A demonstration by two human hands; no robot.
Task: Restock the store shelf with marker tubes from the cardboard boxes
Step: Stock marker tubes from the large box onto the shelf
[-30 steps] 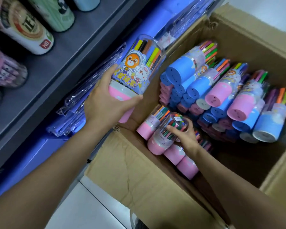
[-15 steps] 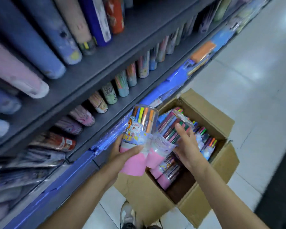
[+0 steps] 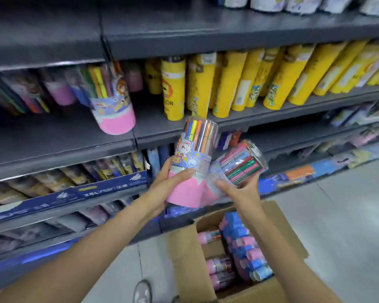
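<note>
A: Where's the gap?
B: Up left, beside the shelved tube (image 3: 115, 110).
A: Hands?
B: Left hand (image 3: 162, 189) grips 1 upright tube (image 3: 193, 158); right hand (image 3: 239, 189) grips 1 tilted tube (image 3: 239, 165). Left's nearer.

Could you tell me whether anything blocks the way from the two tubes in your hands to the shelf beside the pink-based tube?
Nothing visible does. The left hand and right hand hold their marker tubes in open air before the shelf, which has bare space beside the pink-based tube.
</note>
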